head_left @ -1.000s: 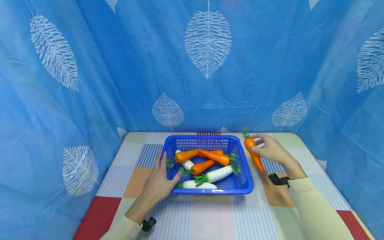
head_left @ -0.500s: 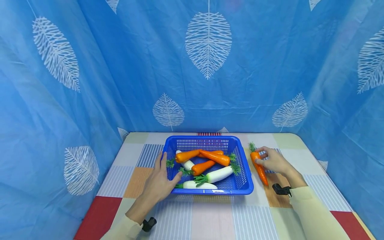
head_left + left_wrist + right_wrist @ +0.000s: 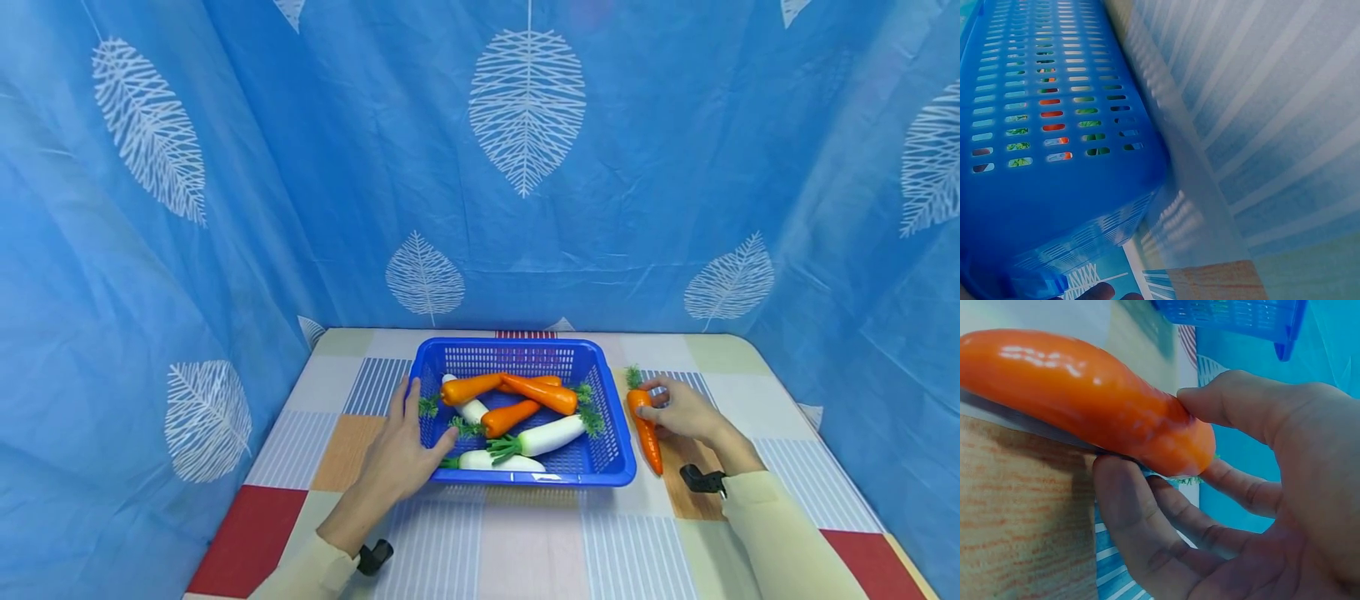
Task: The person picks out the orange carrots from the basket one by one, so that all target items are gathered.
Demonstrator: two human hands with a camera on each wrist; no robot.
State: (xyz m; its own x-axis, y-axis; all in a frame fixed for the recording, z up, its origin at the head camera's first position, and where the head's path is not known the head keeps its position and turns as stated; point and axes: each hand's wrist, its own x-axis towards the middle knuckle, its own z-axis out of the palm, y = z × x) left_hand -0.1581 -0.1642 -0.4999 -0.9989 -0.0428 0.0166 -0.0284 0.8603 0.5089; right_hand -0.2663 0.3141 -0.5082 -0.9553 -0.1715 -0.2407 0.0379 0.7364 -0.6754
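Note:
An orange carrot (image 3: 648,446) with a green leafy top is at the right of the blue basket (image 3: 622,467), its tip toward the person. My right hand (image 3: 682,412) pinches it near the leafy end, thumb (image 3: 1229,403) on one side and fingers (image 3: 1125,494) on the other in the right wrist view. At the basket's left side is my left hand (image 3: 401,454), fingers straight along the rim and thumb spread over the near corner. Several carrots (image 3: 471,387) and white radishes (image 3: 551,435) lie inside. The left wrist view shows mainly the basket's slotted wall (image 3: 1054,156).
A patchwork-patterned tablecloth (image 3: 528,542) covers the table, with striped, orange and red squares. Behind and on both sides hangs a blue curtain (image 3: 637,167) with white leaf prints. Black wrist cameras (image 3: 701,479) sit on both wrists.
My right hand has brought the carrot down and toward the person, to a spot lower beside the basket's right wall. The left hand and the basket keep their places.

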